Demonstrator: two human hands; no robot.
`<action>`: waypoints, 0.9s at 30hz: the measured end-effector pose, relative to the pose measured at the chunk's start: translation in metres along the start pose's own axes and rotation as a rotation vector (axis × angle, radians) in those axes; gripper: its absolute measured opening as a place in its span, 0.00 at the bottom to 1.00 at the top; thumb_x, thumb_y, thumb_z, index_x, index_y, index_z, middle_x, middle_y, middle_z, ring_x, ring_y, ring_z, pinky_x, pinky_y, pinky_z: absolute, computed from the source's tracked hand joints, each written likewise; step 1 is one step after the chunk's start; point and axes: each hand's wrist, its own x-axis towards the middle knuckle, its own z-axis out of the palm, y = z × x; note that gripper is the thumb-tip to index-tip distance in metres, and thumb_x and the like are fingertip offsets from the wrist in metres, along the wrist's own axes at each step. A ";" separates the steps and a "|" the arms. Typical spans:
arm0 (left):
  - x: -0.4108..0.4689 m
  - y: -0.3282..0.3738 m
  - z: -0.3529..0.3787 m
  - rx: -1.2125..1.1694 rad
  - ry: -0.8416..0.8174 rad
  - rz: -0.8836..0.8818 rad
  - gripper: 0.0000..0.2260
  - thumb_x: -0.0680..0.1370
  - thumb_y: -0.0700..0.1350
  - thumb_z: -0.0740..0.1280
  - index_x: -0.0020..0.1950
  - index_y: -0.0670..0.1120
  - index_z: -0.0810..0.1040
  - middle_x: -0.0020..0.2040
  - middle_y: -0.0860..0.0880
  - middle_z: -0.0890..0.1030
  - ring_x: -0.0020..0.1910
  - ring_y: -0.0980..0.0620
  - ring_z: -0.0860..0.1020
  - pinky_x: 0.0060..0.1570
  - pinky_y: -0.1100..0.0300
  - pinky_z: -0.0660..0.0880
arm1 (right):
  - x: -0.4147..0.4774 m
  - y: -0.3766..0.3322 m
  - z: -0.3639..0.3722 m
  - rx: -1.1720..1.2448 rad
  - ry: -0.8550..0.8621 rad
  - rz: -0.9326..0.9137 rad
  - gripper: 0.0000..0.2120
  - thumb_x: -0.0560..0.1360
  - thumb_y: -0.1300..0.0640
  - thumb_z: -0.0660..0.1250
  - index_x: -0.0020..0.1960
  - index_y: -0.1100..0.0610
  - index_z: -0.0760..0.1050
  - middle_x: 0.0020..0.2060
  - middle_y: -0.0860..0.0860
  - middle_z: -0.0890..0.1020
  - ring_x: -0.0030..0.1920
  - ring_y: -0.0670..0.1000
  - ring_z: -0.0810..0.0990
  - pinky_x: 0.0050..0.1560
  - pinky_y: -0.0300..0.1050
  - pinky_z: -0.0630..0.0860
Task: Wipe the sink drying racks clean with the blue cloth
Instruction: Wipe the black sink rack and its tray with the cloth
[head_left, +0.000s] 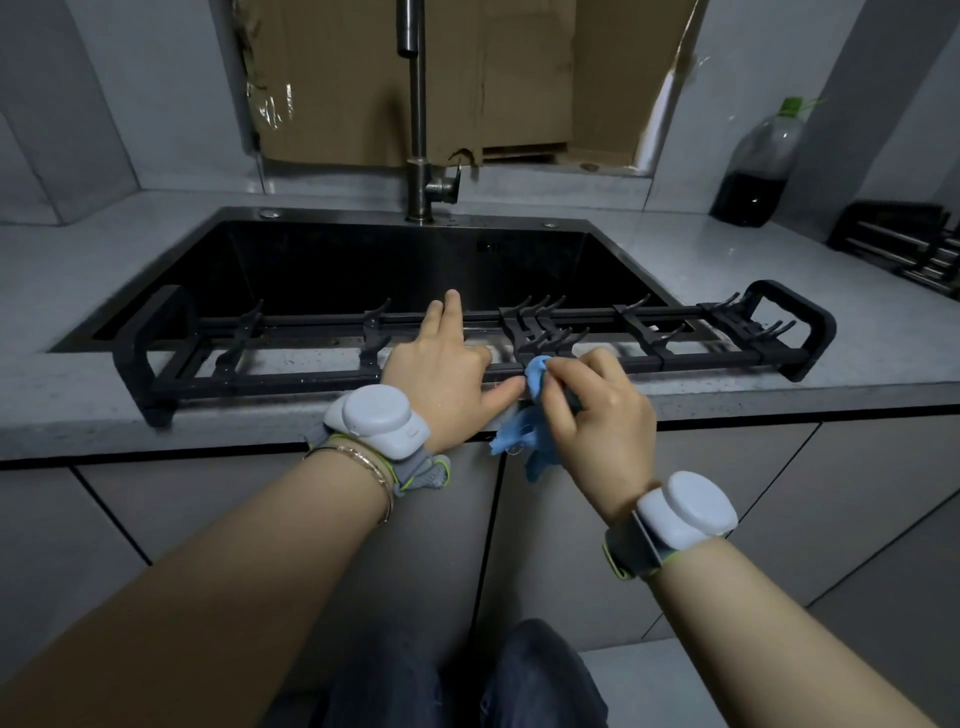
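Head view: right hand (597, 410) pinches one blue cloth (536, 378) on near rack (311, 383), left hand (441, 374) flat; second rack (904, 249) right.

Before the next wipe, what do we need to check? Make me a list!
1. Grip on cloth: ok, right hand holds it bunched.
2. Contact with rack: ok, cloth is pressed against its front bar.
3. Steadying: ok, left hand rests flat on the rack.
4. Way leftward free: not ok, left thumb sits right beside the cloth.
5. Rack firm on counter: cannot tell.
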 end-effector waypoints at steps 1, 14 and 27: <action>0.000 0.000 0.000 0.000 0.000 -0.003 0.24 0.77 0.65 0.54 0.58 0.50 0.78 0.78 0.42 0.47 0.77 0.46 0.49 0.57 0.52 0.70 | 0.000 -0.002 0.001 -0.004 -0.010 -0.010 0.12 0.72 0.53 0.60 0.42 0.57 0.80 0.34 0.53 0.75 0.27 0.56 0.74 0.24 0.41 0.69; -0.001 -0.001 0.001 0.007 0.010 -0.002 0.26 0.77 0.66 0.53 0.56 0.50 0.79 0.78 0.42 0.47 0.77 0.46 0.49 0.57 0.52 0.70 | 0.005 0.010 -0.014 0.238 0.025 0.401 0.07 0.71 0.63 0.66 0.36 0.59 0.72 0.39 0.48 0.73 0.38 0.45 0.70 0.40 0.34 0.67; -0.001 -0.001 0.004 0.020 0.044 -0.010 0.26 0.77 0.66 0.53 0.56 0.49 0.79 0.78 0.42 0.48 0.77 0.47 0.50 0.56 0.52 0.70 | 0.000 -0.003 0.003 0.212 0.056 0.358 0.03 0.71 0.63 0.67 0.42 0.57 0.79 0.38 0.50 0.79 0.40 0.52 0.77 0.42 0.44 0.72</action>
